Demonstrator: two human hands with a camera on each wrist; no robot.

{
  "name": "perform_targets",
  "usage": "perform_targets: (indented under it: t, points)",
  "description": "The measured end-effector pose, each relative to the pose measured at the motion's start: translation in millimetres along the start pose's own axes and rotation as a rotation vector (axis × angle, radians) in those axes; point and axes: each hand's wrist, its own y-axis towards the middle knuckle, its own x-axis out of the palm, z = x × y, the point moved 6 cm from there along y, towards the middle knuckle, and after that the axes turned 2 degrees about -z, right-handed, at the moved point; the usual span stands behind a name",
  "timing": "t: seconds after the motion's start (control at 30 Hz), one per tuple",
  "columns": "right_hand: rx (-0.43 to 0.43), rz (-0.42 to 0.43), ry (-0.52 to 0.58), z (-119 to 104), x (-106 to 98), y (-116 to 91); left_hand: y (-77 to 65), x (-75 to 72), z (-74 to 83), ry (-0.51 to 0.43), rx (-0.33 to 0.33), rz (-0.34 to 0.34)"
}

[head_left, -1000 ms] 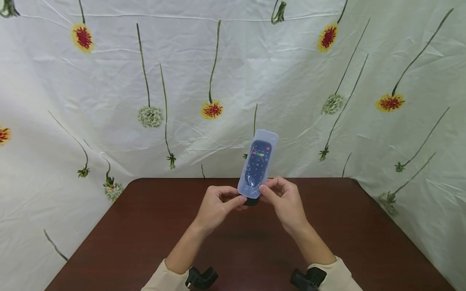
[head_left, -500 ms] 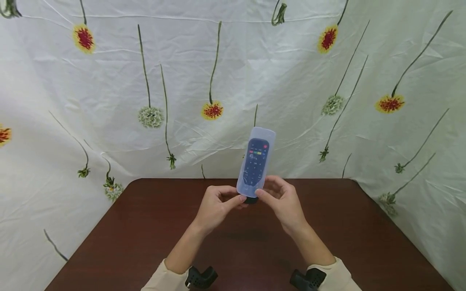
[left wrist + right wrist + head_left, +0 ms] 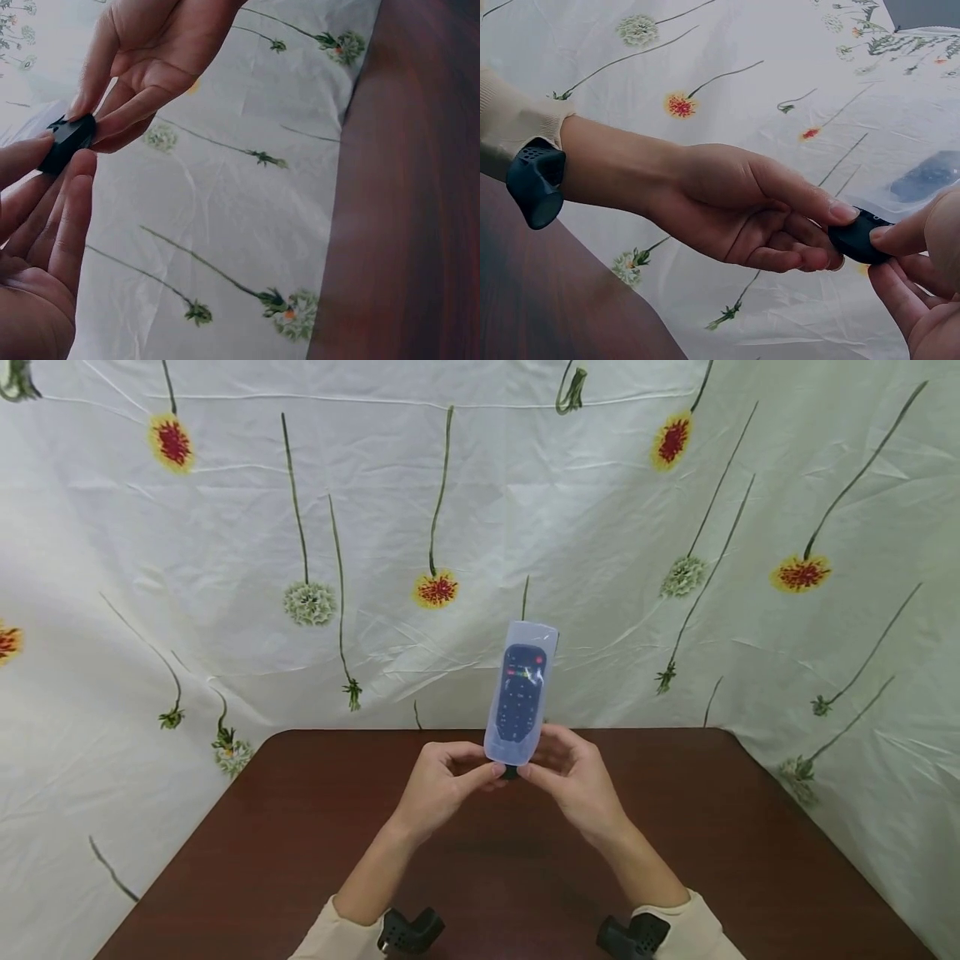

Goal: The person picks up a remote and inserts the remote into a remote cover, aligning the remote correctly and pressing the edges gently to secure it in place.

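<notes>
A dark remote control (image 3: pixel 521 697) stands nearly upright inside a translucent pale sleeve (image 3: pixel 530 632), its button side facing the head camera. Its black end (image 3: pixel 853 238) sticks out of the sleeve's bottom. My left hand (image 3: pixel 444 785) pinches that end from the left, thumb in front and fingers behind. From the other side my right hand (image 3: pixel 576 781) pinches the same end, its thumb just below the sleeve's lower edge. In the left wrist view the black end (image 3: pixel 69 142) shows between both hands' fingertips. Most of the fingers behind the remote are hidden in the head view.
A dark brown table (image 3: pixel 495 877) lies beneath the raised hands. Behind and around it hangs a white cloth (image 3: pixel 360 543) printed with flowers. Black wrist devices (image 3: pixel 411 932) sit at both cream sleeves.
The remote in its sleeve has tilted slightly left and stands more upright. My right thumb has moved from the sleeve's lower corner down to the bare black end. The left hand has barely moved.
</notes>
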Motion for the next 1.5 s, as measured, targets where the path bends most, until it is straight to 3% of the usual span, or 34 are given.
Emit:
perform_targets:
  t: [0.13,0.23,0.4,0.73,1.03,1.5]
  points:
    - [0.01,0.005,0.016,2.1,2.7,-0.5,-0.2,-9.9,1.7,0.145,-0.002,-0.015]
    - [0.02,-0.004,0.03,3.4,5.9,-0.7,-0.9,-20.0,6.4,0.202,0.023,-0.003]
    - [0.056,-0.026,0.049,6.4,12.7,-1.2,-2.3,-30.9,15.2,0.121,0.075,0.069]
    - [0.056,-0.111,0.024,8.5,27.6,-3.1,-1.4,-29.0,21.9,0.061,0.097,0.211]
    - [0.065,-0.116,-0.009,13.3,31.0,-5.3,-2.6,-28.8,18.7,0.096,0.049,0.268]
    - [0.054,-0.049,-0.035,11.4,32.0,-6.8,-4.8,-27.7,18.9,0.131,0.127,0.384]
